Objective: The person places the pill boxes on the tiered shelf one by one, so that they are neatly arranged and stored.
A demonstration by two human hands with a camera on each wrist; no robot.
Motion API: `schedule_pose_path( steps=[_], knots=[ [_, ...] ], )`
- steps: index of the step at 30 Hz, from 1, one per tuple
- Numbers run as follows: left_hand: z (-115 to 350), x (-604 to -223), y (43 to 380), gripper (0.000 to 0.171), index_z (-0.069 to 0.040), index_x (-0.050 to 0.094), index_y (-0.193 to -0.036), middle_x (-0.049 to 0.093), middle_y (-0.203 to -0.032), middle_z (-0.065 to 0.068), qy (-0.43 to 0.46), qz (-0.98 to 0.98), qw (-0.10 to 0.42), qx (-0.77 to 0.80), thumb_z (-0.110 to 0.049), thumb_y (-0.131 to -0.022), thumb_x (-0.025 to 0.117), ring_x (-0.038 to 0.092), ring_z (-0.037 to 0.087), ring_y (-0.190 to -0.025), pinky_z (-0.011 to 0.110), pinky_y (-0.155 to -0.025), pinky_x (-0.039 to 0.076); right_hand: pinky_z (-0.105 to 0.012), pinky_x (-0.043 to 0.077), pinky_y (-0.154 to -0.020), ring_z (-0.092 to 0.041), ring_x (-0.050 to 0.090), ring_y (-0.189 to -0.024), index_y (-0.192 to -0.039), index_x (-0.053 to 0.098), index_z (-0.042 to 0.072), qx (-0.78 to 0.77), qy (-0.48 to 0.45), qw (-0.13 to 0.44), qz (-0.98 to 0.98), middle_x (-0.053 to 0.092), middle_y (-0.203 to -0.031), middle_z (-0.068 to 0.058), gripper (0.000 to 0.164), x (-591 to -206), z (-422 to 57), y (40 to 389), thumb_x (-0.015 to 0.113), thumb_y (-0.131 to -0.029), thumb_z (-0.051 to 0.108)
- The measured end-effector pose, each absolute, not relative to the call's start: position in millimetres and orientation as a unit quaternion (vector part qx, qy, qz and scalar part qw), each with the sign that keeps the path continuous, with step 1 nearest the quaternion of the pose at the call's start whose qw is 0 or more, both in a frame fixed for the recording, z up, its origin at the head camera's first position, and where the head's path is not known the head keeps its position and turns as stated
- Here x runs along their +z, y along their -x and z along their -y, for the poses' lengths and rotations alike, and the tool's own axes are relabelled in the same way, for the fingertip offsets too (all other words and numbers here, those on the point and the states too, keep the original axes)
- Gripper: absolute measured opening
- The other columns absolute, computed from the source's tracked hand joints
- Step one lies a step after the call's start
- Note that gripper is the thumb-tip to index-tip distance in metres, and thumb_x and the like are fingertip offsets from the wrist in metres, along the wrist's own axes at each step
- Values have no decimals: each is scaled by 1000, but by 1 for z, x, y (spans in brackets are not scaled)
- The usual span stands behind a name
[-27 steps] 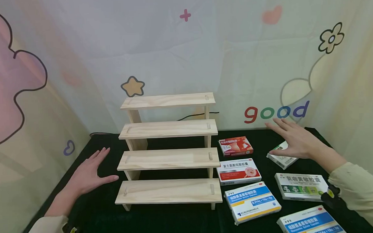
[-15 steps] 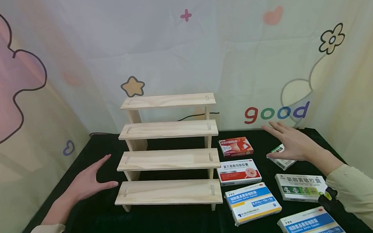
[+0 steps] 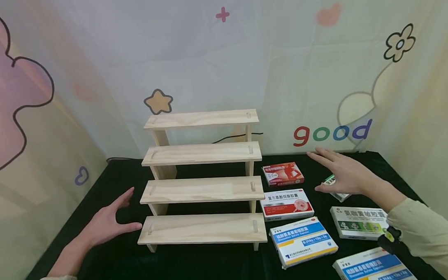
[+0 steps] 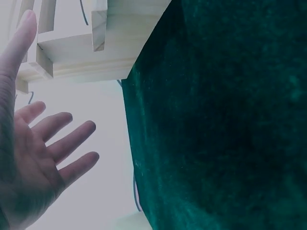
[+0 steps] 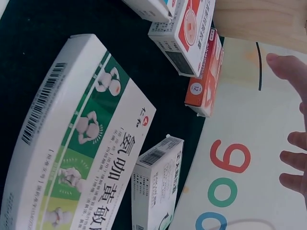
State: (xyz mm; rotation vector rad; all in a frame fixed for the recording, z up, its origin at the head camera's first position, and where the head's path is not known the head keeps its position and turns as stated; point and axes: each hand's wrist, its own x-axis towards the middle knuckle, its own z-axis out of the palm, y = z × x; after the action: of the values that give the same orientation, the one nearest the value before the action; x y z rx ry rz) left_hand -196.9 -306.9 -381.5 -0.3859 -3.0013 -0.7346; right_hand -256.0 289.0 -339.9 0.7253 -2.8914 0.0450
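Observation:
My left hand (image 3: 104, 224) hovers at the left of a wooden four-step rack, its fingers spread and its palm empty. The thumb points toward the lowest shelf (image 3: 202, 229). In the left wrist view the same hand (image 4: 36, 153) shows loosely extended fingers beside the rack's side (image 4: 72, 57). My right hand (image 3: 343, 173) is held over the right side of the table, fingers extended and holding nothing. It partly covers a small white-and-green medicine box (image 3: 338, 196). Left of it lie a red medicine box (image 3: 283, 175) and a white-and-red medicine box (image 3: 286, 204).
A blue-and-white medicine box (image 3: 303, 242) lies by the rack's right front, and a similar box (image 3: 376, 268) is cut off at the bottom edge. A white-and-green capsule box (image 3: 360, 222) lies near the right sleeve. Dark green cloth (image 3: 169, 269) covers the table; a printed curtain (image 3: 206, 54) hangs behind.
My right hand has drifted left and slightly down, still above the small white-and-green box. The left hand has lowered a little and its fingers have bunched closer. The boxes and rack stay put.

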Motion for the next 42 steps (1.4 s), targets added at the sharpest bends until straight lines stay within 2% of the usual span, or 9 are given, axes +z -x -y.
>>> schedule_pose_path(
  steps=[10,15,21,30,37,42],
  knots=[
    [303,-389,191,90,-12,20,-145,34,-140,23,155,944,-11,-290,-40,-76,70,48,40,-113,61,-83,38,-59,35,-91,-44,31,-125,-143,26,15,31,-240,73,968,26,-144,-22,94,-346,-284,250,63,-70,63],
    [300,-391,189,88,-6,24,-143,33,-140,25,167,939,-20,-301,-38,-75,71,50,39,-110,57,-82,41,-59,35,-90,-43,32,-125,-143,26,16,50,-245,74,965,27,-144,-20,93,-350,-280,248,65,-70,61],
    [299,-394,188,87,1,27,-140,36,-136,28,158,937,-30,-311,-36,-75,72,51,38,-109,56,-84,41,-61,34,-89,-44,32,-124,-141,29,16,66,-251,81,962,30,-142,-20,90,-353,-275,246,71,-70,50],
    [300,-401,186,85,-1,25,-141,40,-133,27,168,921,-62,-347,-33,-76,71,51,38,-108,55,-85,41,-59,37,-88,-42,35,-122,-139,33,14,65,-243,77,965,36,-138,-20,87,-355,-272,243,72,-70,49],
    [297,-403,185,78,-1,35,-136,45,-130,23,157,918,-78,-356,-33,-75,73,52,34,-105,51,-85,42,-59,37,-88,-42,35,-122,-138,36,12,102,-232,50,966,38,-137,-21,84,-360,-265,243,72,-70,47],
    [299,-404,184,75,1,38,-134,43,-132,24,159,916,-89,-357,-32,-76,72,50,36,-108,53,-86,41,-60,34,-90,-43,34,-122,-136,39,10,131,-229,28,964,39,-136,-21,82,-370,-260,245,72,-70,47]
  ],
)
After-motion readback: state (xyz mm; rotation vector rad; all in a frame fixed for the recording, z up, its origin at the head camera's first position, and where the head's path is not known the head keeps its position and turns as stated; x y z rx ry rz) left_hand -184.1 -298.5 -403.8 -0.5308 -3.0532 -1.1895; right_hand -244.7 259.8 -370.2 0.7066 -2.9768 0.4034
